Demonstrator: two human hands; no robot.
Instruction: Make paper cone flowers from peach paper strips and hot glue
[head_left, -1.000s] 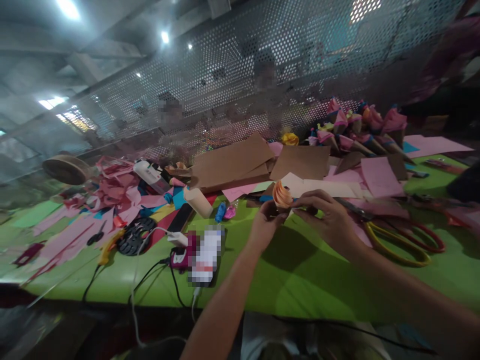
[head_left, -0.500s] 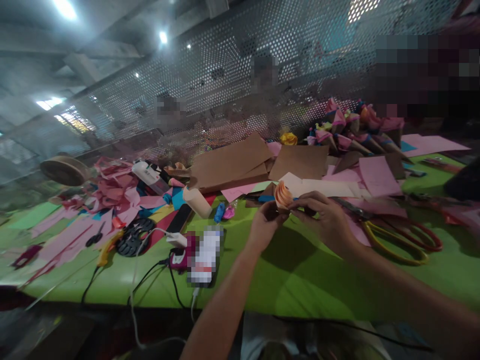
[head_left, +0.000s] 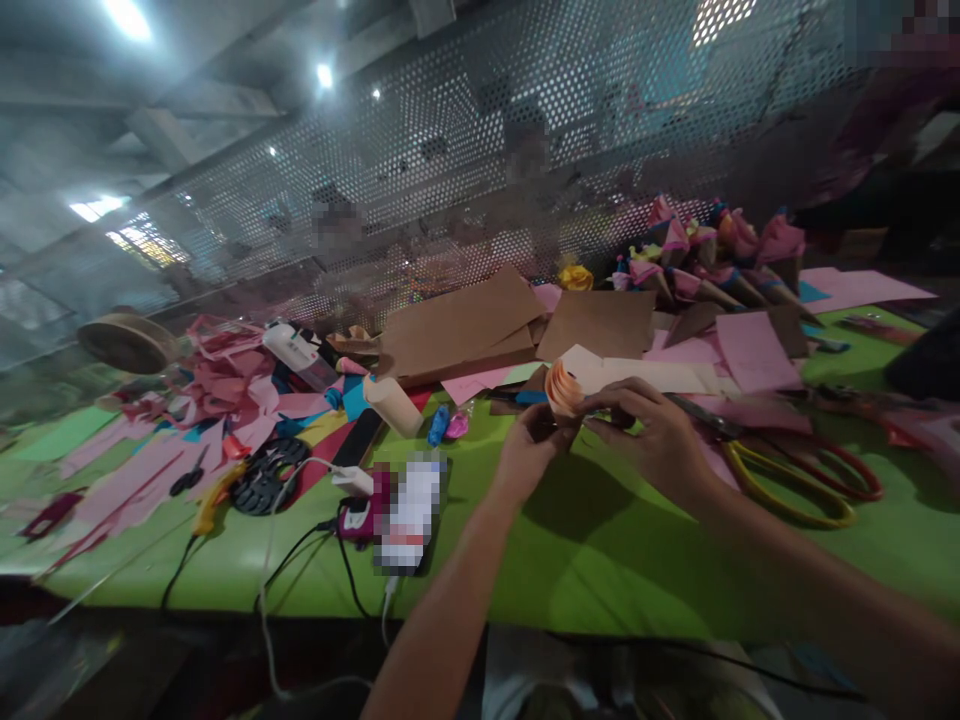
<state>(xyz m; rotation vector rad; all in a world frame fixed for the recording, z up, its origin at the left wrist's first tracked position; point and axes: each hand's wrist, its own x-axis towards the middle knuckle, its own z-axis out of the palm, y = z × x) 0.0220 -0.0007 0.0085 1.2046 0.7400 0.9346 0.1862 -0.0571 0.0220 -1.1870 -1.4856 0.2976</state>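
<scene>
One orange paper swirl shifted slightly; two hands on it.

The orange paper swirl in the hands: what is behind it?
Beyond the swirl, a cream paper strip shows, with brown cardboard farther back. Whatever sits directly behind the swirl is covered by it and cannot be seen.

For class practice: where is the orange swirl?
In the head view, the orange swirl is right of centre, in the left hand, beside the right hand.
</scene>
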